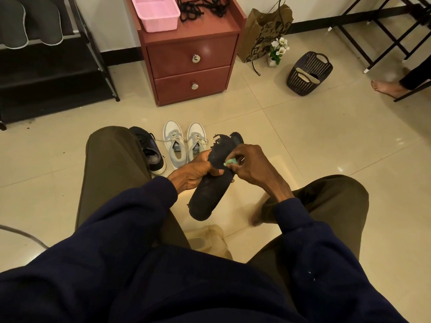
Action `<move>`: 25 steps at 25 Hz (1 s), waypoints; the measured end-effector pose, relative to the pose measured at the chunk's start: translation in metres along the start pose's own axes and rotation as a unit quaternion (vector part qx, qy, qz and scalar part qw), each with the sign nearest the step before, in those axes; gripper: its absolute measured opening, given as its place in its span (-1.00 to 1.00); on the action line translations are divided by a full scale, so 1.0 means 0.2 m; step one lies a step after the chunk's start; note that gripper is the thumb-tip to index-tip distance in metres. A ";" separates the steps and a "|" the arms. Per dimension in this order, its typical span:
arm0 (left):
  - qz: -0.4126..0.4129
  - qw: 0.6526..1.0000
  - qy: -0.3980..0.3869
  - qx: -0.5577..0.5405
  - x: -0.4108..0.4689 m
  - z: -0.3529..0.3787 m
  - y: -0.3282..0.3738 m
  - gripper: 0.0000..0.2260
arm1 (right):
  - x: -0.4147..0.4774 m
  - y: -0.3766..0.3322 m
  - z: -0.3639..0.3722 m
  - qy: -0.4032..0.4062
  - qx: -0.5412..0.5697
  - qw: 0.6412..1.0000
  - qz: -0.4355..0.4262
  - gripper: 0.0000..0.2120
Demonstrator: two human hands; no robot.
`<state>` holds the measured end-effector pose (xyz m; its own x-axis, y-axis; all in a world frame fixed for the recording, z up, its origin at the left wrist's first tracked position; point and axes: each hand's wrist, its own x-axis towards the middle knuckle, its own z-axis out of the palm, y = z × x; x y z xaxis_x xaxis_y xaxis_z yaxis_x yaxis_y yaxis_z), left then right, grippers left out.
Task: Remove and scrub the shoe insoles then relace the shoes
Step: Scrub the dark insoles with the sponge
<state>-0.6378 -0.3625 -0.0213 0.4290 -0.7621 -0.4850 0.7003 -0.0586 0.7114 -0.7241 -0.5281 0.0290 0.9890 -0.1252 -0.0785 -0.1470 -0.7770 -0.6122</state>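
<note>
Scrubbing seems to be the step in hand. The person sits low, knees apart, and holds a dark insole [210, 197] in the air between them, so that dirt falls to the floor and not on the clothes (this is my guess). The left hand [193, 171] grips the insole at its middle, thumb across the top, to keep it steady against rubbing. The right hand [251, 166] has its fingers [234, 168] closed in a pinch on a small green scrubber [229, 162], which is pressed to the insole's face. Behind it shows a second dark tip, maybe the other insole.

On the floor stand the white shoes [184, 143], laced, and a dark shoe [149, 150] just beside the left knee, near for later. Black laces [200, 7] wait on the red cabinet's surface [210, 26] beside a pink basket [155, 11], so relacing is not yet begun.
</note>
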 end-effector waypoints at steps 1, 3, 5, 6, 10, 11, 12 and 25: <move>0.002 1.000 0.007 0.020 0.01 -0.01 -0.01 -0.53 | 0.01 0.01 0.00 0.023 -0.011 1.000 0.005 -0.92; 0.000 0.999 0.013 0.032 0.02 0.00 -0.02 -0.56 | 0.02 0.04 0.00 0.098 -0.060 0.992 0.046 -0.91; -0.007 0.999 0.012 0.031 0.02 0.01 -0.01 -0.59 | 0.02 0.04 0.01 0.118 -0.059 0.990 0.054 -0.91; -0.012 1.000 0.009 0.020 0.01 0.02 0.00 -0.64 | 0.02 0.02 0.01 0.095 -0.031 0.994 0.037 -0.92; -0.047 0.994 -0.040 -0.091 -0.02 0.04 0.03 -0.67 | 0.02 -0.02 0.03 0.039 0.031 0.998 0.030 -0.96; -0.060 0.990 -0.046 -0.121 -0.02 0.05 0.03 -0.66 | 0.02 -0.01 0.03 0.074 0.001 0.996 0.044 -0.96; -0.070 0.987 -0.047 -0.139 -0.02 0.05 0.03 -0.64 | 0.03 0.01 0.03 0.110 -0.033 0.992 0.059 -0.97; -0.118 0.979 -0.067 -0.152 -0.01 0.03 0.01 -0.63 | 0.04 0.01 0.06 0.185 -0.050 0.980 0.059 -0.93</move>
<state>-0.6402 -0.3648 -0.0157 0.1703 -0.8291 -0.5325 0.9173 -0.0639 0.3929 -0.7158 -0.5224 0.0174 0.8945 -0.4180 0.1586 -0.2783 -0.7982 -0.5343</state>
